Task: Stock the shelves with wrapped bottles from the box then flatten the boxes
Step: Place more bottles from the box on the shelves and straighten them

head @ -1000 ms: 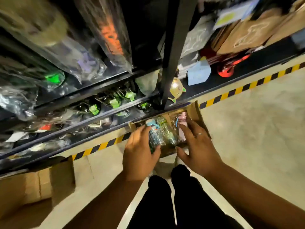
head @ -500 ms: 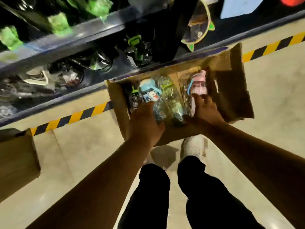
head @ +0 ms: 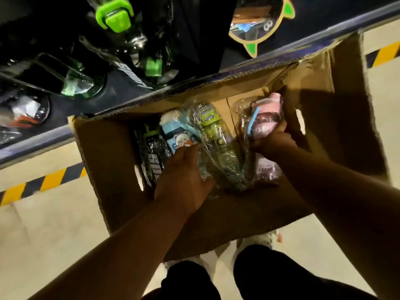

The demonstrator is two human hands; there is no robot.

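Both hands down in the box, right one's got the pink bottle

Right hand (head: 275, 144) has its fingers curled round the pink bottle (head: 266, 118), long axis running away from the wrist toward the shelf (head: 134, 95). Left hand (head: 184, 176) lies on the blue bottle (head: 177, 133), can't tell if it's gripping. Green bottle (head: 216, 137) sits between them, and the box (head: 313, 118) wall is tight beside the right knuckles. I reckon straight up is the open way out.

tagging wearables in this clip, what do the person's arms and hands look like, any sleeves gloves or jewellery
Both arms are bare as far up as the picture shows, with no sleeves in view. The left hand and the right hand wear no gloves, and no watch or band shows at either wrist. No ring can be made out, though the fingers are mostly hidden.
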